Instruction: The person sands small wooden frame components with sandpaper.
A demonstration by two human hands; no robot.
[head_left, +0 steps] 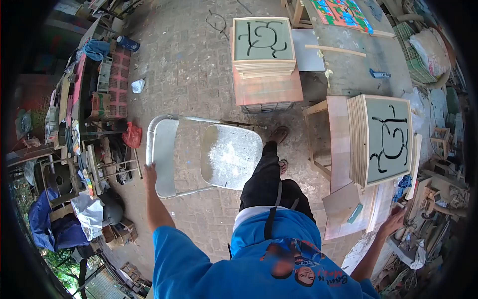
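My left hand (149,173) is closed around the outer metal frame of a folding chair (231,155), at its backrest. The chair's pale seat is worn and spotted with paint, and its front edge is close to my leg. My right hand (394,222) is held out to the right, its fingers apart and nothing seen in them. It is nearest to the lower end of the work table, below a stack of framed boards (387,142) with black curved strokes on a grey-green face.
Another stack of framed boards (264,42) stands on a reddish crate-like stand. A long table (348,65) at upper right holds a colourful painting and a wooden strip. Cluttered shelves line the left. A red plastic bag (132,135) hangs there. Brick paving covers the floor.
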